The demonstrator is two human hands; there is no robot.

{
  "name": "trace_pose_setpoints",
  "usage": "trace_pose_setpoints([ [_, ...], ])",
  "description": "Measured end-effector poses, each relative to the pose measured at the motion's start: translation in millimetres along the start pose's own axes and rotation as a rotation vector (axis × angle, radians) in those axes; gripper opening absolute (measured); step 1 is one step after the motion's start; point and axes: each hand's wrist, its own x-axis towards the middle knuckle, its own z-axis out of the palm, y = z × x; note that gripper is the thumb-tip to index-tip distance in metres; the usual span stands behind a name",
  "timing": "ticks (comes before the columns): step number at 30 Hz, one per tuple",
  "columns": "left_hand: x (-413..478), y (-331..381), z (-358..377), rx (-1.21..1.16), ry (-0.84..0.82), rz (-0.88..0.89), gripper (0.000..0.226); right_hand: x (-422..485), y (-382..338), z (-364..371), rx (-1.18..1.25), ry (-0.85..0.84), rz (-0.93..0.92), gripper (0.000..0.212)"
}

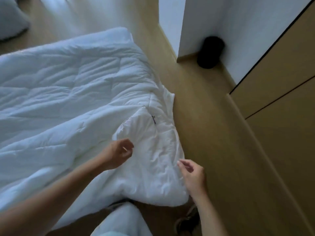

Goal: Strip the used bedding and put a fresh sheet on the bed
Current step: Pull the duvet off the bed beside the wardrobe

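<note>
I see a puffy white quilted duvet (68, 99) spread wide, its crumpled corner nearest me, beside smooth tan wood flooring (213, 133). My left hand (119, 154) hovers over that corner, fingers loosely curled (holding nothing). My right hand (192, 176), fingers relaxed, is by its edge.

Left hand (117, 155) and right hand (193, 176) hover over a white duvet (68, 99).

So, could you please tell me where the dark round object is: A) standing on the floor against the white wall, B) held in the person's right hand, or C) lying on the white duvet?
A: the dark round object stands on the wooden floor at the foot of the white wall, well apart from the duvet.
</note>
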Motion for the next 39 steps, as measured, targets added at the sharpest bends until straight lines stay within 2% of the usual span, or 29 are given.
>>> trace_pose_setpoints([
  [4,-56.8,110.7,23.5,-0.374,0.230,0.000,0.013,-18.6,-33.5,-105.0,0.081,0.049,-0.097,0.008],
  [6,-73.0,158.2,48.1,-0.518,0.231,0.017,0.016,-16.2,-48.2,-153.8,0.122,0.070,-0.138,0.006],
  [9,-73.7,217.3,73.2,-0.566,0.166,0.130,0.016,0.0,-76.1,-219.9,0.202,0.159,-0.186,0.007],
  [11,-63.1,252.9,70.6,-0.602,0.181,0.181,0.003,17.0,-94.8,-250.0,0.270,0.189,-0.199,0.005],
  [14,-41.1,292.8,59.2,-0.673,0.281,0.221,0.024,49.1,-126.3,-275.0,0.348,0.148,-0.222,0.005],
  [16,-26.0,307.9,53.7,-0.713,0.331,0.232,0.024,69.9,-144.1,-283.6,0.367,0.087,-0.211,0.006],
  [19,8.7,327.0,43.6,-0.697,0.334,0.217,0.004,112.9,-163.0,-294.4,0.283,-0.032,-0.201,0.007],
  [21,47.9,343.3,29.1,-0.681,0.391,0.192,0.019,160.3,-184.8,-303.2,0.228,-0.080,-0.218,0.008],
  [24,108.9,372.9,-4.8,-0.674,0.510,0.214,0.015,246.8,-239.7,-307.1,0.218,-0.114,-0.279,0.009],
  [27,160.4,394.7,-38.4,-0.695,0.618,0.198,0.006,320.1,-304.4,-292.7,0.221,-0.174,-0.325,0.006],
  [31,226.0,420.9,-73.4,-0.752,0.781,0.130,0.008,397.8,-377.9,-267.3,0.247,-0.292,-0.395,0.006],
  [36,300.7,434.6,-99.1,-0.794,0.837,0.056,0.008,486.2,-438.1,-239.8,0.252,-0.412,-0.387,0.007],
  [39,345.5,425.6,-117.0,-0.817,0.903,-0.061,0.011,552.1,-475.6,-213.2,0.205,-0.504,-0.362,0.005],
])
